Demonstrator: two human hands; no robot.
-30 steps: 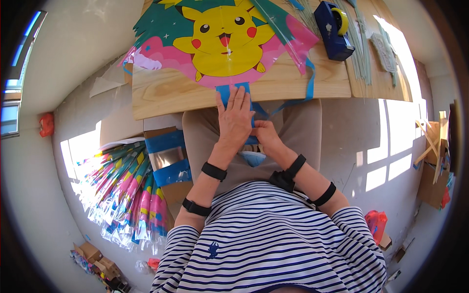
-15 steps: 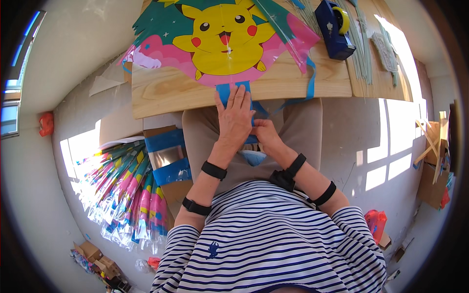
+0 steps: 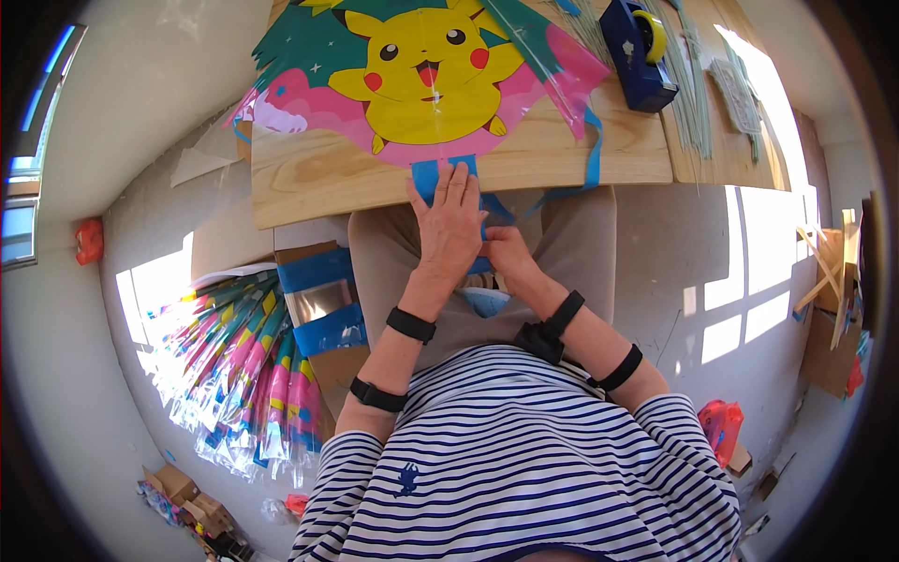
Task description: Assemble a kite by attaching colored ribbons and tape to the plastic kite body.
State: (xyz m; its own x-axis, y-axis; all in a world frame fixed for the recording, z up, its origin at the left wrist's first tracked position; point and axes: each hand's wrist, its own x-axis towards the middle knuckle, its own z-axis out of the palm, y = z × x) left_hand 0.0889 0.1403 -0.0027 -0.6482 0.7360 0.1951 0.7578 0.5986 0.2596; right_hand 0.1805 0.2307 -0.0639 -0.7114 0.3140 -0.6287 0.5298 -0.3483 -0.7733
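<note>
A kite (image 3: 403, 108) printed with a yellow cartoon figure on green and pink lies flat on the wooden table (image 3: 328, 178). From its lower edge a wide blue tail strip (image 3: 424, 180) runs over the table's front edge toward my lap. My left hand (image 3: 448, 229) lies on this strip with its fingers stretched out, tips near the kite's bottom. Just to the right and lower, my right hand (image 3: 510, 260) is closed, pinching the blue strip, part of which its fingers and my left hand hide. A narrow blue ribbon (image 3: 594, 159) trails from the kite's right side.
A dark blue tape dispenser (image 3: 640, 61) with yellow tape stands right of the kite. Thin pale rods (image 3: 691, 103) and a clear plastic box (image 3: 737, 98) lie beyond it. At lower left, many bagged kites (image 3: 239, 365) lie beside a blue-taped carton (image 3: 323, 295).
Both hands keep almost the same place and grip on the blue strip. The view has shifted very slightly, and the kite appears a little farther left.
</note>
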